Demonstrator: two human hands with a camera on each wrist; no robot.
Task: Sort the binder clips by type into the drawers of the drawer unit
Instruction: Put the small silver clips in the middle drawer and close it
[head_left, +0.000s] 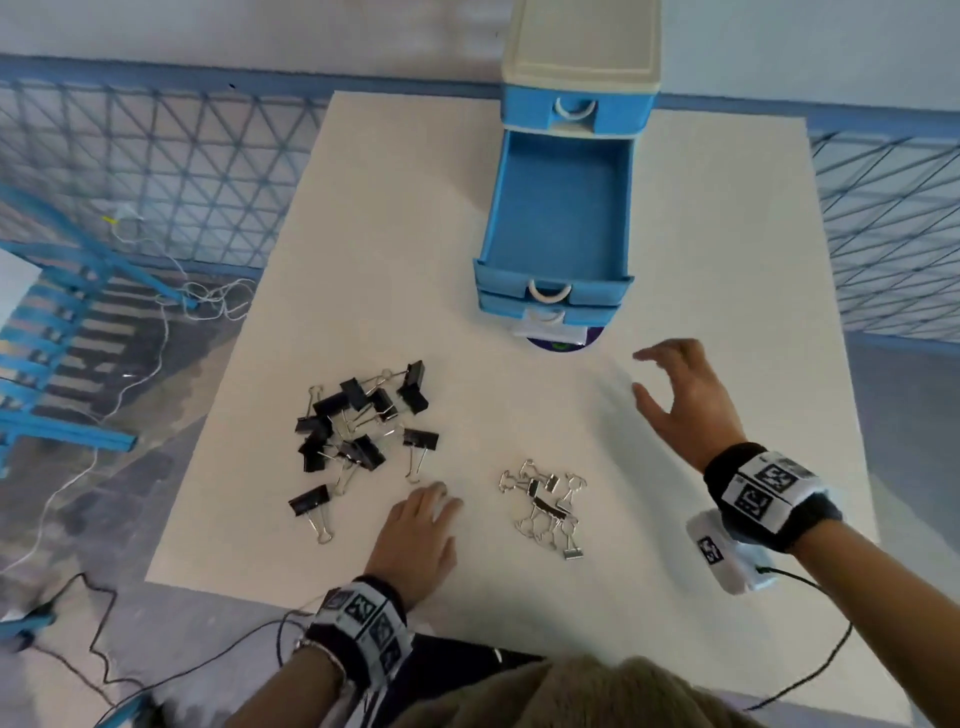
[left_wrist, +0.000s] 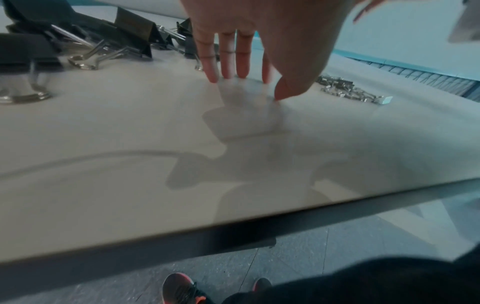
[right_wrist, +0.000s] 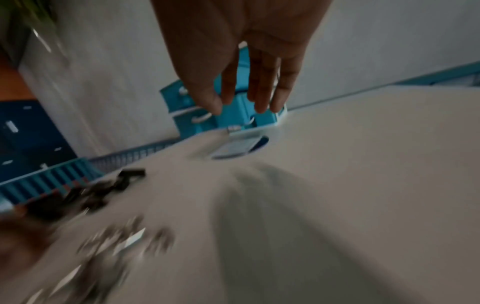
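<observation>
A blue drawer unit (head_left: 576, 111) with a cream top stands at the table's far side; its middle drawer (head_left: 558, 208) is pulled out and shows nothing inside. A pile of large black binder clips (head_left: 363, 421) lies left of centre, and a heap of small silver clips (head_left: 548, 506) lies nearer the front. My left hand (head_left: 421, 535) rests flat on the table between the two piles, fingers (left_wrist: 227, 61) straight, holding nothing. My right hand (head_left: 675, 395) hovers above the table in front and to the right of the unit, fingers spread and empty. The right wrist view is blurred.
The white table (head_left: 727, 291) has bare room on its right half. A dark round item (head_left: 558, 343) with a white label pokes out under the unit's lowest drawer. Blue mesh fencing (head_left: 156, 171) and loose cables (head_left: 156, 322) surround the table.
</observation>
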